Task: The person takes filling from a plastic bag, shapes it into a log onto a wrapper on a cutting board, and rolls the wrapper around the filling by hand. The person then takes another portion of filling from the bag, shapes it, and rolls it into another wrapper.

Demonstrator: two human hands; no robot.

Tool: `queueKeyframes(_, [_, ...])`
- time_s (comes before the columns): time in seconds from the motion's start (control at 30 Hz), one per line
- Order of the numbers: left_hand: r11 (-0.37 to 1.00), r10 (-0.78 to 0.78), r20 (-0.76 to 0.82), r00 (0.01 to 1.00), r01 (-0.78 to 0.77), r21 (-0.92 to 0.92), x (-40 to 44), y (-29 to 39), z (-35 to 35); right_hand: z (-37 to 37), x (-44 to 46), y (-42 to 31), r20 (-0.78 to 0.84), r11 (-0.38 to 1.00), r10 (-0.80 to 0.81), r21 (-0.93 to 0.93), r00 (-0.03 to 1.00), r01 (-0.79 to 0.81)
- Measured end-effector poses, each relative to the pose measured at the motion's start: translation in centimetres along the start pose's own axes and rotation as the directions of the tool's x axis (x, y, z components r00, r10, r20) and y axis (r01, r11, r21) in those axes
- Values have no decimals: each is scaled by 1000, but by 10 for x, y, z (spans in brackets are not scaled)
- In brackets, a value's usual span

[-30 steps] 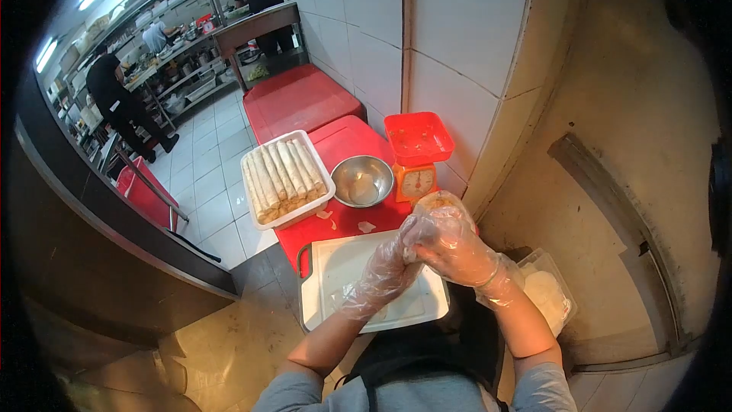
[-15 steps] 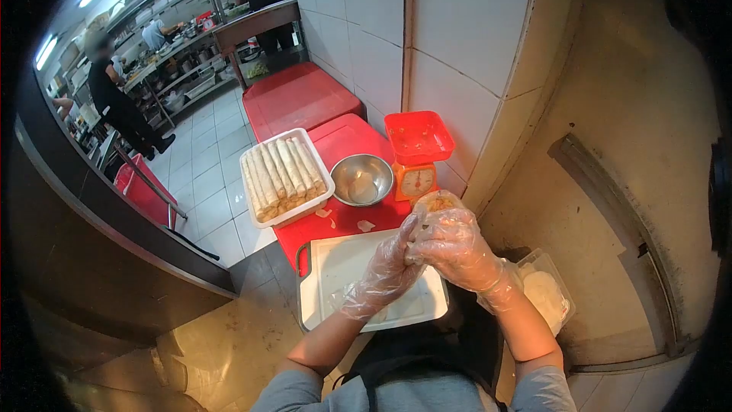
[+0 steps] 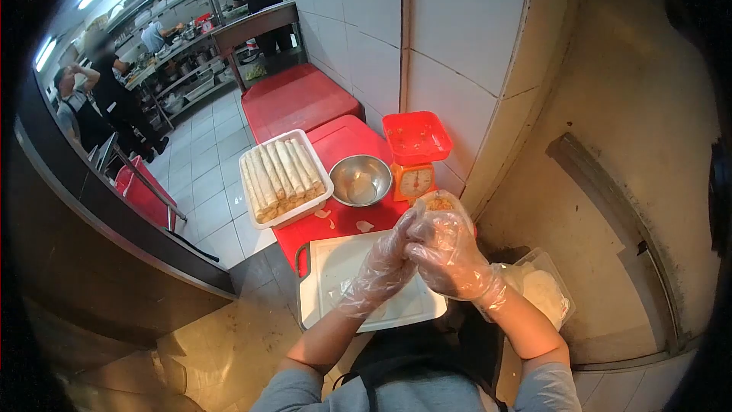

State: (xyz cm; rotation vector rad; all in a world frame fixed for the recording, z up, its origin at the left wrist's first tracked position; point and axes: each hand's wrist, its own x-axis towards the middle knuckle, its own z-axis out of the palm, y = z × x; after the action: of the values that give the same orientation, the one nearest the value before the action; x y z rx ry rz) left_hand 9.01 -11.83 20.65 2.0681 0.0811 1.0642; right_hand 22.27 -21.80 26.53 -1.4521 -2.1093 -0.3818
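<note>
My left hand [image 3: 386, 265] and my right hand [image 3: 451, 256], both in clear plastic gloves, press together above the right part of a white cutting board [image 3: 324, 259]. Their fingers are closed, and whatever lies between them is hidden. Just beyond my right hand, a container of orange-brown filling [image 3: 440, 203] shows in part. A white tub [image 3: 258, 221] of long, pale rolls stands to the left, stacked in layers. Between tub and scale sits a steel bowl [image 3: 361, 181]. Right of my right hand, a clear plastic box [image 3: 566, 301] contains round white wrappers [image 3: 543, 295].
An orange kitchen scale [image 3: 415, 181] with a red tray [image 3: 418, 136] stands by the tiled wall. Scraps [image 3: 364, 226] lie on the red surface [image 3: 343, 137]. A pink-red bin [image 3: 145, 187] and several people are in the kitchen at left.
My hands remain together; the right has turned and dropped slightly, exposing more of the filling. In the kitchen at left, another person has come into view with a raised arm.
</note>
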Motion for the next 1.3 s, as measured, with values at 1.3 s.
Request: queueKeyframes(1.3, [970, -35, -8, 999, 32, -240, 6, -18, 3, 21, -26, 22, 223, 220, 413, 917, 883, -334])
